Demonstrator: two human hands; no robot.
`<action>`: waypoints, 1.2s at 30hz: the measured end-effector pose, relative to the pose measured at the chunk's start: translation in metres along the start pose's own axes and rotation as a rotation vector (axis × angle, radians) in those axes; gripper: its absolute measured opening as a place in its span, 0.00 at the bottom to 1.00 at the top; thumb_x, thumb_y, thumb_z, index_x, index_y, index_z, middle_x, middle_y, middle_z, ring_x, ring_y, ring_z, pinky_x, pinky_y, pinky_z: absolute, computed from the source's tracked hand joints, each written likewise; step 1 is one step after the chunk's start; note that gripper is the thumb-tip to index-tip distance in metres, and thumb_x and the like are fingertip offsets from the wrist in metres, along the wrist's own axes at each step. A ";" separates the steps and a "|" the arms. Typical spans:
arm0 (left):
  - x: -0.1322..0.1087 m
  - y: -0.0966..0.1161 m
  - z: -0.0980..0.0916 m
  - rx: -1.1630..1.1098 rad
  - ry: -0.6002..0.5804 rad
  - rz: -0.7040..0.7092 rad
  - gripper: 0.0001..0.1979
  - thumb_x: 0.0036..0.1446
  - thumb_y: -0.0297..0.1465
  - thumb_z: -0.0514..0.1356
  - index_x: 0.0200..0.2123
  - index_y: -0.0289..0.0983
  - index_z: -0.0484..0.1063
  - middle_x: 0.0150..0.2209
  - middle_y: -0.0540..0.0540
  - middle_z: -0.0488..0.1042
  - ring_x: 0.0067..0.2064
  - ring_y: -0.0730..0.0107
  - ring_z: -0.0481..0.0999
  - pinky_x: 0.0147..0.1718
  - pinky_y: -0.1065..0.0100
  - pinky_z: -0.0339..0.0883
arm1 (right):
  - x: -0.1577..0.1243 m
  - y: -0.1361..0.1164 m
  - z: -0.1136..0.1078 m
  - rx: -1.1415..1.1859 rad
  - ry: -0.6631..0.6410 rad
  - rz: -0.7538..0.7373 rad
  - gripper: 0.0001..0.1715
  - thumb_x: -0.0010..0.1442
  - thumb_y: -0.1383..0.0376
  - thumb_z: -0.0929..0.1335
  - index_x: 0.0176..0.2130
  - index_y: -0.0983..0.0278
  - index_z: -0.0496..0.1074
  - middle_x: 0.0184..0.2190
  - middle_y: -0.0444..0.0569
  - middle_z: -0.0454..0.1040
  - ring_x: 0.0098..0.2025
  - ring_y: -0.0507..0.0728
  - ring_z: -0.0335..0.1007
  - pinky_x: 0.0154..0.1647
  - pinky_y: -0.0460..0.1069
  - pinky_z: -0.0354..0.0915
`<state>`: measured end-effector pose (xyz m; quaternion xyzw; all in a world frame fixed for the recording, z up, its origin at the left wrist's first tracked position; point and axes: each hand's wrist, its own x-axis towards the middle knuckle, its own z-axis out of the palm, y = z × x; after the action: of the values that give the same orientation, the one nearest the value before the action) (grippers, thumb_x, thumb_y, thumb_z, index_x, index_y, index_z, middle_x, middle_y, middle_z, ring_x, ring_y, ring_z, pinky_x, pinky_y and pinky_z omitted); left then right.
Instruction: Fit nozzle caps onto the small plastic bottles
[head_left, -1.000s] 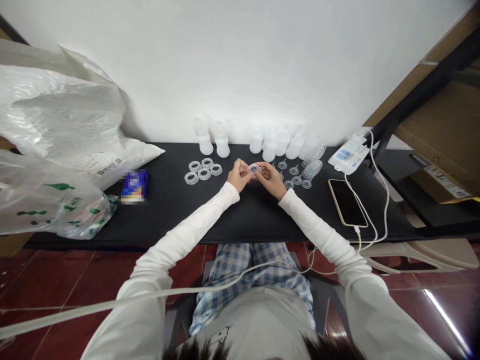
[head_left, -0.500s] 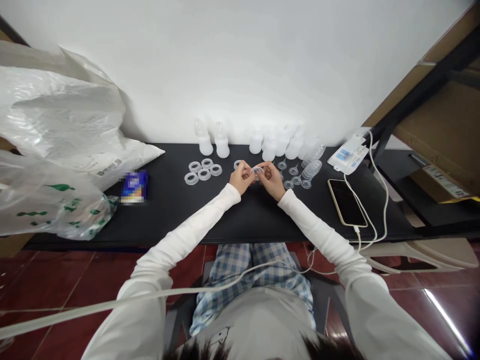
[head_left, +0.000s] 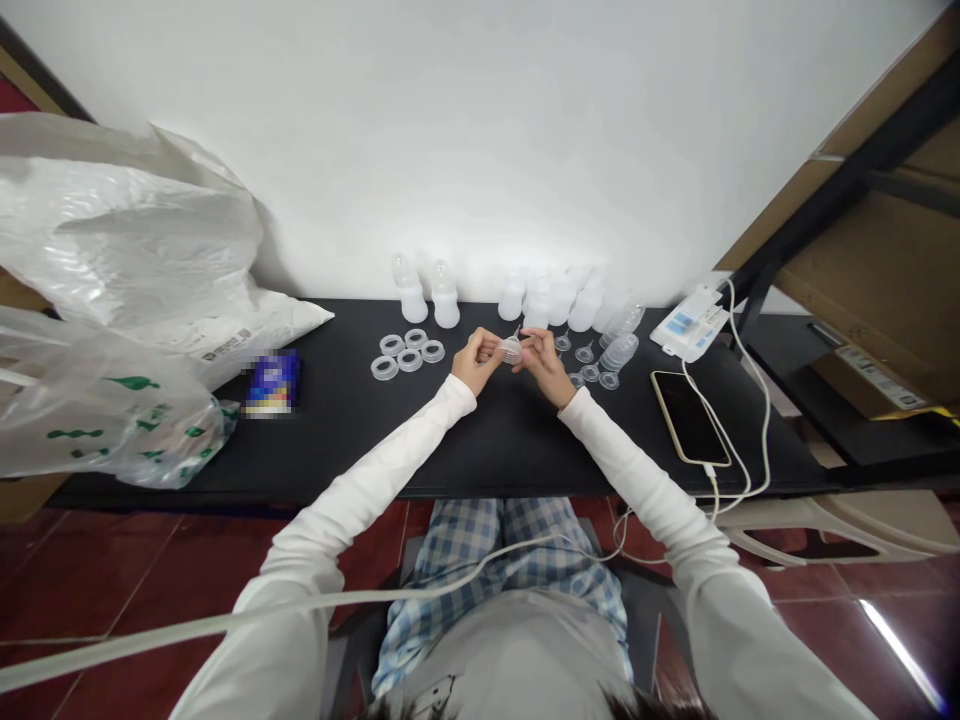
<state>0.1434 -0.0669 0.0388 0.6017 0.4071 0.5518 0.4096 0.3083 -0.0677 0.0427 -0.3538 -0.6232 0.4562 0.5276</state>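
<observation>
Over the middle of the black table, my left hand (head_left: pixel 478 362) pinches the left side of a clear bottle ring with a translucent nipple (head_left: pixel 511 348) in it. The nipple's thin tip points up. My right hand (head_left: pixel 547 366) has its fingers bent against the right side of the same piece. Several loose bottle rings (head_left: pixel 409 360) lie left of my left hand. Several loose translucent nipples with thin tips (head_left: pixel 585 353) lie just right of my right hand, some partly hidden by it. Clear dome caps (head_left: pixel 619 350) stand beyond those nipples.
Two capped bottles (head_left: pixel 445 300) and several white bottles (head_left: pixel 581 305) line the wall. Plastic bags (head_left: pixel 112 400) and a blue packet (head_left: pixel 273 383) are at left. On the right are a phone (head_left: pixel 688 418) with a white cable (head_left: pixel 759 400) and a white box (head_left: pixel 690 318).
The ring has been turned in my fingers, and a nipple's thin tip now stands up from it. My right fingers have loosened and spread a little. The camera view has shifted slightly.
</observation>
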 end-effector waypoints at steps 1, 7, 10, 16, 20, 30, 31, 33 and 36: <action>0.001 0.000 0.000 0.000 0.000 0.017 0.16 0.50 0.41 0.68 0.34 0.39 0.68 0.35 0.48 0.77 0.33 0.72 0.78 0.33 0.70 0.72 | 0.001 0.000 -0.001 0.088 0.004 0.070 0.36 0.52 0.37 0.69 0.50 0.56 0.65 0.36 0.44 0.70 0.35 0.54 0.71 0.33 0.51 0.74; 0.011 -0.001 0.006 -0.110 -0.160 0.089 0.14 0.50 0.35 0.67 0.38 0.39 0.67 0.39 0.45 0.77 0.41 0.68 0.80 0.41 0.66 0.73 | 0.006 -0.011 -0.010 0.081 -0.027 0.078 0.22 0.54 0.46 0.72 0.39 0.60 0.74 0.44 0.49 0.76 0.40 0.54 0.72 0.39 0.50 0.73; 0.035 -0.008 0.012 -0.125 -0.176 0.089 0.17 0.50 0.29 0.63 0.43 0.40 0.64 0.45 0.43 0.75 0.47 0.65 0.79 0.48 0.62 0.72 | 0.010 -0.014 -0.019 -0.053 0.147 -0.081 0.20 0.54 0.48 0.73 0.37 0.60 0.74 0.44 0.48 0.76 0.38 0.53 0.72 0.40 0.50 0.73; 0.112 -0.021 0.035 0.347 0.206 -0.043 0.32 0.45 0.26 0.69 0.52 0.34 0.58 0.61 0.28 0.62 0.64 0.52 0.64 0.61 0.54 0.61 | 0.015 -0.015 -0.036 -0.265 0.468 -0.241 0.19 0.54 0.49 0.73 0.38 0.59 0.74 0.37 0.45 0.71 0.36 0.51 0.68 0.37 0.48 0.71; 0.140 -0.027 0.048 0.475 0.168 -0.162 0.30 0.47 0.29 0.70 0.51 0.33 0.60 0.57 0.28 0.67 0.61 0.48 0.69 0.61 0.53 0.58 | 0.015 -0.017 -0.039 -0.395 0.571 -0.283 0.18 0.55 0.50 0.73 0.38 0.60 0.75 0.36 0.45 0.67 0.35 0.51 0.66 0.37 0.49 0.69; 0.082 -0.014 0.006 0.729 0.111 0.366 0.31 0.54 0.45 0.67 0.57 0.38 0.66 0.48 0.40 0.68 0.49 0.58 0.73 0.51 0.57 0.68 | 0.019 -0.008 -0.046 -0.285 0.450 -0.284 0.21 0.60 0.49 0.69 0.47 0.59 0.72 0.48 0.52 0.72 0.44 0.55 0.71 0.43 0.51 0.72; 0.072 -0.012 -0.001 0.778 0.071 0.440 0.32 0.53 0.46 0.67 0.57 0.38 0.68 0.48 0.40 0.68 0.49 0.57 0.72 0.52 0.57 0.67 | 0.019 -0.008 -0.046 -0.257 0.429 -0.276 0.22 0.60 0.49 0.69 0.47 0.59 0.72 0.48 0.52 0.73 0.44 0.55 0.71 0.44 0.52 0.73; 0.056 -0.009 -0.012 0.859 0.004 0.543 0.30 0.54 0.47 0.66 0.57 0.39 0.71 0.46 0.40 0.67 0.49 0.57 0.72 0.51 0.57 0.67 | 0.019 -0.008 -0.044 -0.207 0.366 -0.254 0.22 0.59 0.48 0.70 0.47 0.58 0.72 0.48 0.51 0.74 0.45 0.56 0.72 0.45 0.52 0.73; 0.042 -0.010 -0.022 0.905 -0.060 0.620 0.28 0.56 0.47 0.64 0.57 0.42 0.74 0.44 0.41 0.68 0.47 0.59 0.73 0.48 0.59 0.67 | 0.016 -0.010 -0.041 -0.154 0.249 -0.223 0.22 0.57 0.49 0.72 0.46 0.58 0.74 0.46 0.49 0.75 0.44 0.55 0.73 0.46 0.52 0.74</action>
<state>0.1234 -0.0231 0.0442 0.8250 0.3957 0.3989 -0.0603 0.3454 -0.0483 0.0589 -0.3756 -0.6216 0.2984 0.6193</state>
